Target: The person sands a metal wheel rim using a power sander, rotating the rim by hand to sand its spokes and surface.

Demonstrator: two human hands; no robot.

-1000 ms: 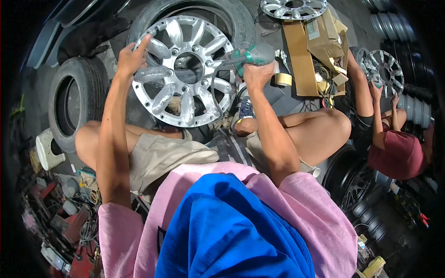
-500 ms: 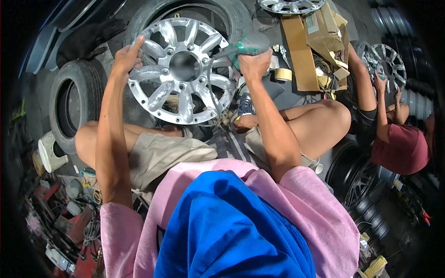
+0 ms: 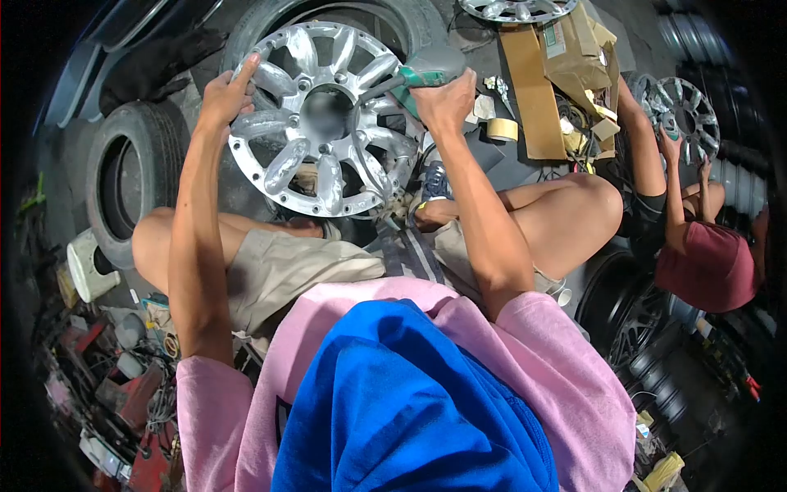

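A silver spoked wheel face [image 3: 329,179] stands tilted in front of me, before a black tyre [image 3: 426,33]. My left hand [image 3: 227,97] grips its upper left rim, the index finger stretched along the edge. My right hand [image 3: 448,100] is closed around a green and grey power tool [image 3: 434,67] at the wheel's right side. The tool's narrow front end reaches over the spokes near the hub; whether it touches them I cannot tell. A dark cord hangs in front of the wheel's right part.
Another tyre [image 3: 135,184] stands at the left. To the right are a tape roll [image 3: 502,129], a cardboard box [image 3: 533,98] and a co-worker in a dark red shirt [image 3: 707,266], with hands at another wheel [image 3: 695,119]. Tools and cables clutter the lower left.
My right hand and the power tool have moved left and slightly up over the wheel. The wheel has tilted a little, and my left hand keeps its hold on the rim.
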